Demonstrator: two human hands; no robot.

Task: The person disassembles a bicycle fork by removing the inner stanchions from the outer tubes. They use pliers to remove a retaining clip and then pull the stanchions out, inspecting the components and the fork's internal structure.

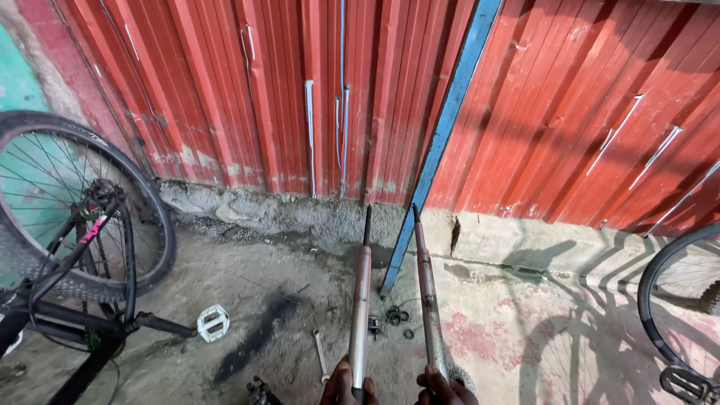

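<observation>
Left hand [343, 384] gripping grey tube [361, 300], right hand [444, 387] gripping rusty tube [427, 300]; both upright, side by side, pointing away toward red wall [570, 112].

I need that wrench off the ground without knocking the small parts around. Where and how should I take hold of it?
Take the wrench by the middle of its thin shank, coming straight down from above. It lies flat on the concrete floor with bare ground on its left, while the rings lie to its right past the left tube, so approach from the left.
</observation>
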